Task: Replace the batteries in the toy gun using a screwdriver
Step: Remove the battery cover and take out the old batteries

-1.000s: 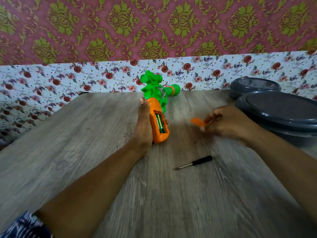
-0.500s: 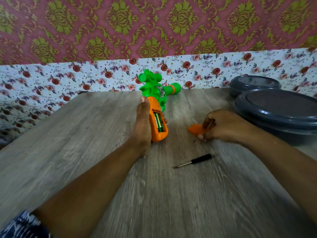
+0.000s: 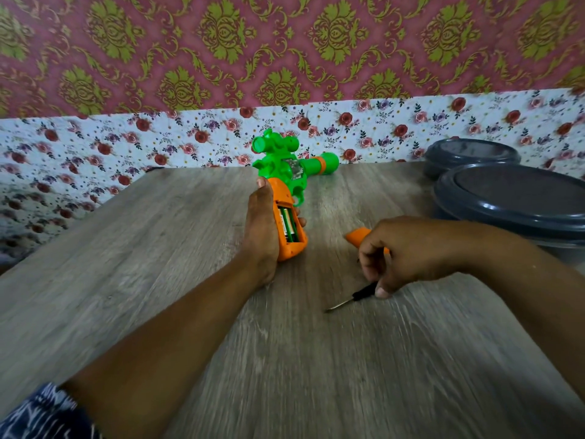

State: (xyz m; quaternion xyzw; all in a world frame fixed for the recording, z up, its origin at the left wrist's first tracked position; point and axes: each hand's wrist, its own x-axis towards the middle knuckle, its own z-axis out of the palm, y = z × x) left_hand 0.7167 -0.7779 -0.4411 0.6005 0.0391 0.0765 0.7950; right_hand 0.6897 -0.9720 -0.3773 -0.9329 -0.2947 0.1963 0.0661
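Screwdriver [image 3: 351, 298] handle end under right hand [image 3: 411, 251] (grip unclear); orange cover [image 3: 356, 236] partly hidden

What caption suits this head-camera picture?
Left hand steadies the toy gun, batteries exposed; right hand reaches the screwdriver.

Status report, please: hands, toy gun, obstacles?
Left hand grips toy gun, battery bay open. Right hand touching screwdriver; orange cover on table. Nothing blocking.

Moved right hand [image 3: 411, 251] off orange cover [image 3: 356, 236], left lying on surface [image 3: 190, 248]; now fingers reaching screwdriver [image 3: 351, 298].
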